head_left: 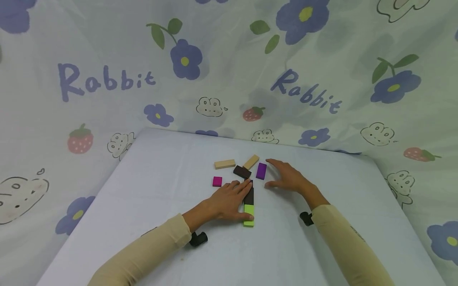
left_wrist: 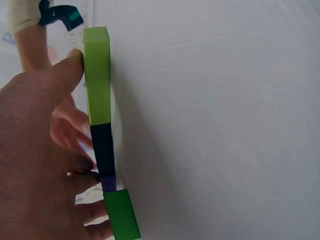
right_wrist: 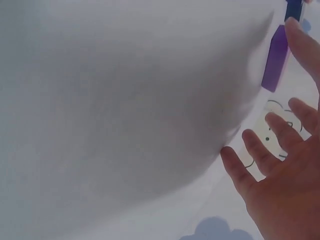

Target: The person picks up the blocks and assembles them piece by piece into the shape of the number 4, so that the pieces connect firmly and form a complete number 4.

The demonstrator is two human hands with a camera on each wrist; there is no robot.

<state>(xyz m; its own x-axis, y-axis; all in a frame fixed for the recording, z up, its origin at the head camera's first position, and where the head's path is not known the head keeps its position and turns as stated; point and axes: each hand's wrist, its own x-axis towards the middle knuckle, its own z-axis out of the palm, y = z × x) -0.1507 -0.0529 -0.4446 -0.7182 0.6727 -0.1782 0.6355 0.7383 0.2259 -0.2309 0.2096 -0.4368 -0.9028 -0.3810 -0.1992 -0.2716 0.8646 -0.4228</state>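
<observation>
The left grip [head_left: 229, 201], fingers extended over the lime block [head_left: 249, 212] and dark block [head_left: 250, 197] lined up on the surface [head_left: 161, 178], should press lightly so neither skews, while the right grip [head_left: 290, 178] hangs wide and empty just beside the purple block [head_left: 261, 171].

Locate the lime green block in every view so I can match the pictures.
Head: lime green block lower middle, on the near side of the dark block.
Left wrist: lime green block upper left, above the dark block.
Right wrist: not in it.
Shared landmark: the right hand, which shows in all three.
</observation>
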